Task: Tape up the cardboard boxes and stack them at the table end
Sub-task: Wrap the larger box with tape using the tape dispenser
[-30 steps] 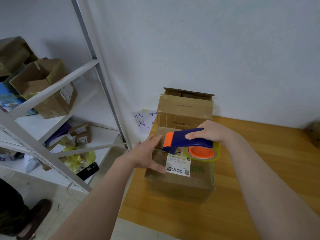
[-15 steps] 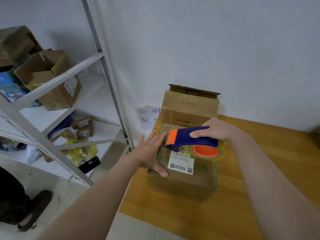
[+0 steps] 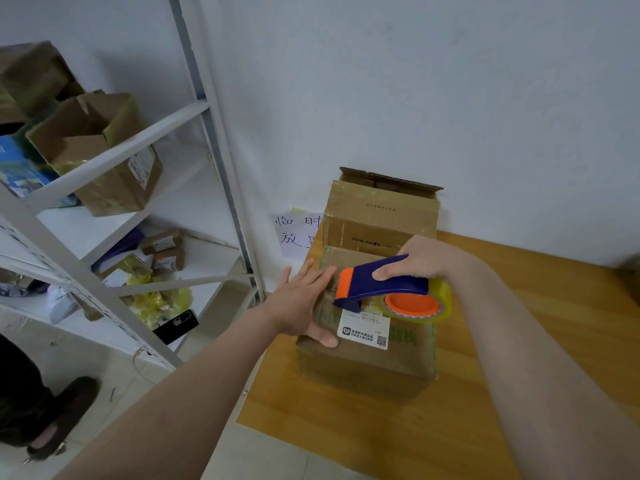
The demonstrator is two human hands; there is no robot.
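Light wooden table (image 3: 540, 341): bears both boxes at its left end, by the wall.
Taller brown cardboard box with raised flaps (image 3: 377, 220): just behind the low one, top not yet closed.
Low brown cardboard box with white label (image 3: 363, 368): at the table's left edge; best taped in one straight pull along the seam.
Blue-and-orange tape dispenser with clear roll (image 3: 388, 284): nose down on the low box's top; best held low and pressed firmly.
Left hand (image 3: 301, 299): flat, fingers straight, pressing the box top steady.
Right hand (image 3: 426, 259): curled round the dispenser's handle.

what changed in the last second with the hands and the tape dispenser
The left hand, its fingers bunched at the nose of the tape dispenser a second ago, has spread flat and now presses on top of the near box, at its left. The right hand still grips the tape dispenser over that box, hardly moved. The rear box stayed put.
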